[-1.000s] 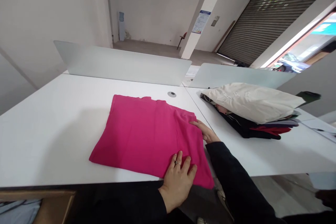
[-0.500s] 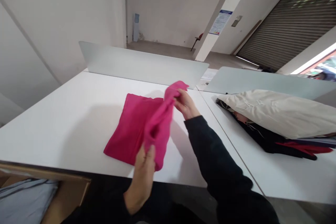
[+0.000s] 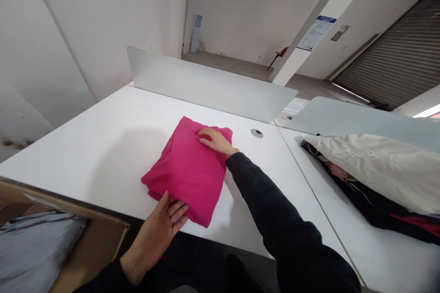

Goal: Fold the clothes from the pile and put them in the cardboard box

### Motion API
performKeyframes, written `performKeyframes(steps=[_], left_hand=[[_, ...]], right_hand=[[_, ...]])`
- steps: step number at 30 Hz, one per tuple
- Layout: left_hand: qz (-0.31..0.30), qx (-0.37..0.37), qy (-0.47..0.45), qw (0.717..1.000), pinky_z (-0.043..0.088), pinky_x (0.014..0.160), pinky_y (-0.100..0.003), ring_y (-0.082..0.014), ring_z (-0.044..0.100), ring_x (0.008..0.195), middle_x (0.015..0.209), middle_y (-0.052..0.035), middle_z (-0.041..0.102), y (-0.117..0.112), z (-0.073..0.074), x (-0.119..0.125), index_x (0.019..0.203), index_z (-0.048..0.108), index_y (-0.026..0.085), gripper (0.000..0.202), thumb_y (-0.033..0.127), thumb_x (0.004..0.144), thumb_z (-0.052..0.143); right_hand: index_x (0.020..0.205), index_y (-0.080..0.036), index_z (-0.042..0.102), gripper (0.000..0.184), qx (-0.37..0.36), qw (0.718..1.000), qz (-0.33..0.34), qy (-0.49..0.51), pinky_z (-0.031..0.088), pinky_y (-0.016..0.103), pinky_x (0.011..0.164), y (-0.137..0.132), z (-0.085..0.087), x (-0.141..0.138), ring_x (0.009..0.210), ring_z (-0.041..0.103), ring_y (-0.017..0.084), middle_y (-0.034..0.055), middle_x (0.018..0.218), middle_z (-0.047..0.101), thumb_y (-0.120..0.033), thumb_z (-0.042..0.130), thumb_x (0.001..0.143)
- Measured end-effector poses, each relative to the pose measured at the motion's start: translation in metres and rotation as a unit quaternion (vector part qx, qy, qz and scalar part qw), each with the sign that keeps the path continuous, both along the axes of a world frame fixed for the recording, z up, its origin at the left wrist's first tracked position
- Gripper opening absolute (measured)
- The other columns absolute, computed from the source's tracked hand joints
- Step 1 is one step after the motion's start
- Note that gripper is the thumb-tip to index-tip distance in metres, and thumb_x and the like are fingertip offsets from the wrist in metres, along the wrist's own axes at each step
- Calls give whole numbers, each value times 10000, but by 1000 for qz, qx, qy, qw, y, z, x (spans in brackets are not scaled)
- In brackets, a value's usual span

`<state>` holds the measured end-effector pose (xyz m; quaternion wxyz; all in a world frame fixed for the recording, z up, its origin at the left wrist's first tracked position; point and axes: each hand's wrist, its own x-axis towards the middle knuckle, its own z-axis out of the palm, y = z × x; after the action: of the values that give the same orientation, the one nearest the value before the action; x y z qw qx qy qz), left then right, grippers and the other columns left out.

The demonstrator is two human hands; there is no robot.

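Observation:
A bright pink garment (image 3: 192, 165) lies folded into a thick, roughly square bundle on the white table (image 3: 113, 132). Its exact kind does not show in this folded state. My right hand (image 3: 216, 141) rests on top near the far right corner, fingers stretched out over the cloth. At the near edge is my left hand (image 3: 161, 224), palm turned up and fingers apart, with a ring on one finger. Its fingertips touch the bundle's front fold, and the thumb lies against the cloth.
To the right, a pile of clothes holds a cream garment (image 3: 378, 165) over black and red ones. Frosted dividers (image 3: 206, 84) line the table's back edge. A cable hole (image 3: 257, 133) sits near the seam. Below left stands a cardboard box (image 3: 106, 238) with grey cloth (image 3: 37, 247).
The lifted right side of the pink garment has been folded over to the left onto the rest. Both hands have let go of their grip, and the view has shifted slightly.

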<state>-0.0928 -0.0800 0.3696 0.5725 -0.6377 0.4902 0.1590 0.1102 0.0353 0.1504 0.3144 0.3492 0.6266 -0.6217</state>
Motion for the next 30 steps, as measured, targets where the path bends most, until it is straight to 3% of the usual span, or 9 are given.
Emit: performKeyframes(steps=[3, 6, 9, 11, 14, 17, 21, 25, 30], left_hand=[[-14, 33, -35, 999, 469, 993, -376, -219, 619, 1114, 1188, -109, 628, 4, 2, 0, 1011, 609, 185, 288, 441, 925, 506], [-44, 54, -57, 996, 486, 947, -364, -206, 637, 1041, 1158, -104, 633, 2, 7, -6, 990, 632, 182, 265, 418, 901, 553], [-87, 79, -45, 992, 508, 899, -359, -186, 650, 908, 1057, -75, 654, -7, 12, -22, 965, 642, 190, 247, 382, 815, 678], [-124, 116, -28, 985, 504, 919, -377, -203, 644, 952, 1095, -71, 654, -14, 13, -36, 1049, 639, 212, 343, 380, 764, 731], [-235, 177, 19, 956, 459, 999, -409, -272, 554, 1194, 1335, -94, 563, -23, 6, -54, 1229, 577, 256, 568, 403, 714, 766], [-352, 202, 60, 912, 428, 1031, -418, -313, 450, 1313, 1458, -104, 456, -26, -13, -66, 1266, 547, 263, 678, 388, 649, 799], [-438, 255, 53, 861, 433, 1006, -407, -322, 522, 1228, 1307, -138, 576, -13, -47, -66, 1119, 632, 198, 499, 426, 687, 736], [-470, 300, 51, 829, 496, 834, -383, -300, 632, 1001, 1094, -126, 674, -2, -73, -56, 1140, 581, 176, 504, 466, 736, 665], [-489, 329, 63, 806, 488, 666, -329, -224, 650, 744, 956, -73, 680, -22, -75, -55, 1311, 380, 191, 605, 414, 780, 567]], right_hand=[[1274, -236, 610, 423, 49, 987, 122, -95, 315, 563, 1060, 12, -6, 13, 1285, 439, 322, 106, 1396, 517, -452, 510, 925], [1276, -237, 619, 478, 53, 976, 157, -141, 340, 638, 971, 10, 3, 23, 1227, 442, 400, 154, 1335, 543, -513, 533, 895], [1304, -236, 602, 527, 63, 966, 188, -166, 371, 622, 926, 7, 33, 35, 1162, 477, 408, 179, 1298, 546, -554, 498, 898], [1286, -231, 618, 523, 67, 960, 202, -184, 326, 648, 954, 9, 61, 49, 1115, 517, 400, 176, 1271, 563, -557, 499, 895], [1162, -262, 689, 438, 37, 971, 131, -199, 239, 672, 1017, 19, 107, 78, 1057, 572, 369, 128, 1217, 618, -545, 570, 850], [1011, -280, 731, 369, -36, 973, -55, -220, 413, 511, 958, 32, 145, 110, 1009, 605, 314, 90, 1123, 672, -556, 623, 791], [996, -237, 709, 472, -5, 907, -213, -364, 502, 383, 787, 39, 170, 139, 891, 633, 278, 109, 1049, 685, -601, 668, 698], [1236, -262, 610, 621, -38, 880, -244, -406, 508, 387, 816, 28, 176, 139, 941, 653, 284, 93, 1091, 692, -597, 655, 715], [1317, -239, 552, 663, 9, 921, -199, -336, 433, 456, 1009, 7, 187, 135, 1186, 571, 332, 100, 1301, 613, -475, 676, 709]])
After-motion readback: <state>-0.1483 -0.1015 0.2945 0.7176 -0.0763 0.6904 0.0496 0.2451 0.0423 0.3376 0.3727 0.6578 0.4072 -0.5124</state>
